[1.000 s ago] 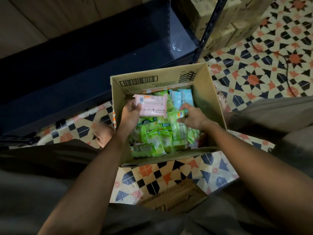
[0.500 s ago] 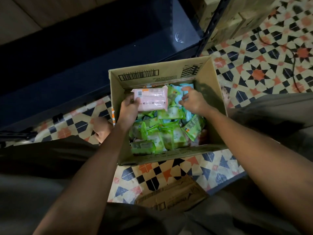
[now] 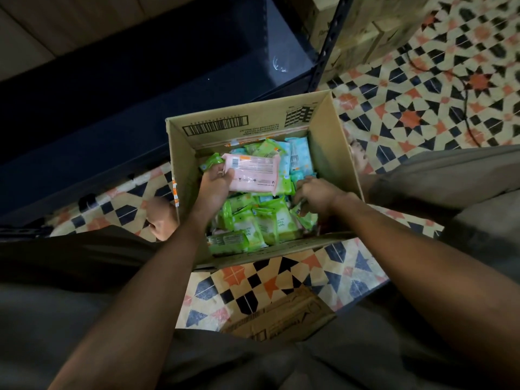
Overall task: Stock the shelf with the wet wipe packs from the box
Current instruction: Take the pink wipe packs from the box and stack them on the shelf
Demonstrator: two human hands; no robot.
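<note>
An open cardboard box (image 3: 334, 153) sits on the tiled floor between my knees, filled with several green wet wipe packs (image 3: 267, 223) and light blue packs (image 3: 301, 159) at its far side. My left hand (image 3: 213, 184) grips a pink wet wipe pack (image 3: 253, 175) by its left end, held above the pile inside the box. My right hand (image 3: 315, 195) is down among the packs at the box's right side, its fingers curled around a green pack (image 3: 305, 218). The dark blue shelf (image 3: 118, 88) lies just beyond the box, its lowest board bare.
A black perforated shelf post (image 3: 329, 43) rises at the box's far right corner, with stacked cardboard cartons (image 3: 363, 32) behind it. A flattened carton (image 3: 281, 319) lies on the patterned floor near my lap. My bare feet (image 3: 160, 220) flank the box.
My right hand moved from the blue packs at the far side back toward me and closed on a green pack. My left hand keeps the pink pack, slightly lower in the box.
</note>
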